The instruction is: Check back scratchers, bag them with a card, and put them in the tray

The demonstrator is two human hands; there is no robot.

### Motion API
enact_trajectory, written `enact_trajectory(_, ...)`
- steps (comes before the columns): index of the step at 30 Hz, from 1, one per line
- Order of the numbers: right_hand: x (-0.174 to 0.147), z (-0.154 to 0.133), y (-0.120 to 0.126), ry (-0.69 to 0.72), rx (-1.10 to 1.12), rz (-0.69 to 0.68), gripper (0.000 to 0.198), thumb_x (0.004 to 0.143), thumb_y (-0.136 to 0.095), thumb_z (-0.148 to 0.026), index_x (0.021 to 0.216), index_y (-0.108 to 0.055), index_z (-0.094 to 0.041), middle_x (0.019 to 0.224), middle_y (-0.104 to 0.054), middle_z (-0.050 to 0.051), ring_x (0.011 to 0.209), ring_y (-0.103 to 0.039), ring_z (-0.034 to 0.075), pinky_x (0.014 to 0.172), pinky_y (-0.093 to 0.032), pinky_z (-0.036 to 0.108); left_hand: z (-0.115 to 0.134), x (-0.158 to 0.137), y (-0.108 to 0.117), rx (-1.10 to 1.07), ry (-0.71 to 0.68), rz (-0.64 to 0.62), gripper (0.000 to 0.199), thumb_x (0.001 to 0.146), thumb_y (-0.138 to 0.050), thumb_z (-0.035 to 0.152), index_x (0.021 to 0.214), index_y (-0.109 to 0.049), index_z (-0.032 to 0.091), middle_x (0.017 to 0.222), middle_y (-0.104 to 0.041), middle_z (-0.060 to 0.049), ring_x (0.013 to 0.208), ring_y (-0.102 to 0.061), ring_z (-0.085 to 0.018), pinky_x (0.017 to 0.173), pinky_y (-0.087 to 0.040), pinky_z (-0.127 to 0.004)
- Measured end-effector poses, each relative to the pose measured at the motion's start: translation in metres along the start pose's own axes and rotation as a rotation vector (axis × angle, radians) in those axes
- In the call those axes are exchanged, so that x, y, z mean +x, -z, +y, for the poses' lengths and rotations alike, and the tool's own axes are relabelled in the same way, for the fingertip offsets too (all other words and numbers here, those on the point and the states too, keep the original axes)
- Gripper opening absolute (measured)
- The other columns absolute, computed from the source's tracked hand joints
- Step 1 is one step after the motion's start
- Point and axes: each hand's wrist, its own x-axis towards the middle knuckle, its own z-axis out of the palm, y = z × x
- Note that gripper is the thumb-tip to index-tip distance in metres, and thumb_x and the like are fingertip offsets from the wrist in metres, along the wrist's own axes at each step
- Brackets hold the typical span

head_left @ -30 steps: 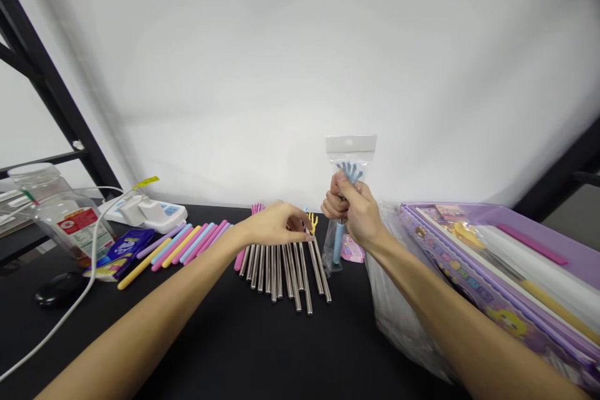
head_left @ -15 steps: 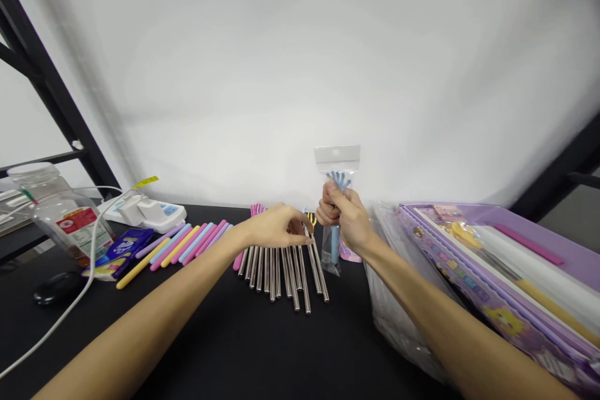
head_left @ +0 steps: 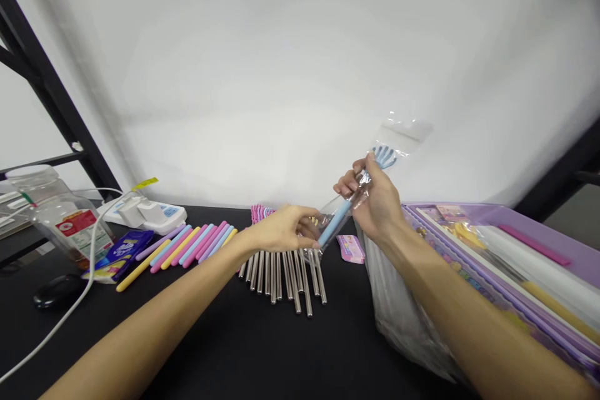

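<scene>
A light-blue back scratcher (head_left: 335, 222) lies tilted inside a clear plastic bag (head_left: 405, 135), its claw end up and to the right. My right hand (head_left: 382, 203) is closed around the bag just below the claw. At the bag's lower end, my left hand (head_left: 281, 228) has its thumb and fingers around the plastic and the handle tip; the exact contact is partly hidden. Beneath the left hand, several metal rods (head_left: 274, 278) with pink and other coloured claw heads (head_left: 257, 212) lie side by side on the black table (head_left: 262, 356).
Several pastel handle tubes (head_left: 187, 244) lie to the left, near a blue packet (head_left: 124, 250), black mouse (head_left: 59, 290), clear jar (head_left: 77, 219) and power strip (head_left: 162, 215). Pink cards (head_left: 350, 249), plastic bags (head_left: 398, 312) and a purple box (head_left: 497, 209) are on the right.
The bagged back scratcher has gone from upright to tilted, its top moving right and up with my right hand. My left hand now meets its lower end.
</scene>
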Motion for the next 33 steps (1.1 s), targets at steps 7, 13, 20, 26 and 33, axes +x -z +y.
enact_trajectory(7, 0.009, -0.001, 0.024, -0.170, -0.175, -0.059, 0.028, 0.082, -0.070, -0.043, 0.098, -0.054, -0.025, 0.086, -0.069, 0.002, 0.091, -0.066, 0.020, 0.082, -0.053, 0.036, -0.002, -0.003, 0.003, -0.105, 0.027, 0.041, 0.037, 0.083, -0.067, 0.026, 0.117, -0.054, 0.017, 0.088, -0.068, -0.006, 0.087, -0.067, -0.020, 0.081, -0.054, -0.038)
enact_trajectory(13, 0.010, -0.006, 0.040, -0.357, -0.499, -0.286, 0.022, 0.084, -0.069, -0.034, 0.096, -0.062, -0.017, 0.091, -0.070, 0.008, 0.086, -0.068, 0.023, 0.078, -0.058, 0.042, -0.002, -0.002, 0.000, -0.198, 0.043, 0.196, 0.065, 0.081, -0.071, 0.032, 0.134, -0.035, 0.025, 0.099, -0.064, -0.007, 0.080, -0.069, -0.019, 0.078, -0.056, -0.040)
enact_trajectory(20, 0.014, -0.012, 0.050, -0.392, -0.465, -0.162, 0.011, 0.088, -0.064, -0.025, 0.087, -0.060, -0.015, 0.088, -0.070, 0.010, 0.080, -0.069, 0.021, 0.070, -0.061, 0.036, 0.008, -0.005, 0.016, 0.244, -0.238, 0.130, 0.012, 0.080, -0.071, 0.029, 0.088, -0.070, 0.020, 0.124, -0.054, -0.008, 0.115, -0.056, -0.024, 0.098, -0.048, -0.041)
enact_trajectory(26, 0.006, -0.008, 0.044, -0.391, -0.435, -0.307, 0.019, 0.086, -0.067, -0.031, 0.093, -0.059, -0.016, 0.087, -0.070, 0.008, 0.080, -0.069, 0.020, 0.071, -0.061, 0.037, 0.004, 0.004, -0.004, 0.051, -0.136, 0.321, 0.021, 0.085, -0.065, 0.036, 0.087, -0.060, 0.016, 0.123, -0.054, -0.009, 0.095, -0.062, -0.017, 0.084, -0.054, -0.037)
enact_trajectory(33, 0.002, -0.008, 0.039, -0.383, -0.489, -0.463, 0.028, 0.082, -0.071, -0.039, 0.093, -0.063, -0.015, 0.091, -0.066, 0.008, 0.084, -0.065, 0.019, 0.069, -0.061, 0.034, 0.001, 0.003, -0.011, -0.350, 0.111, 0.245, 0.059, 0.068, -0.082, 0.036, 0.104, -0.037, 0.023, 0.075, -0.062, 0.002, 0.070, -0.066, -0.018, 0.067, -0.056, -0.036)
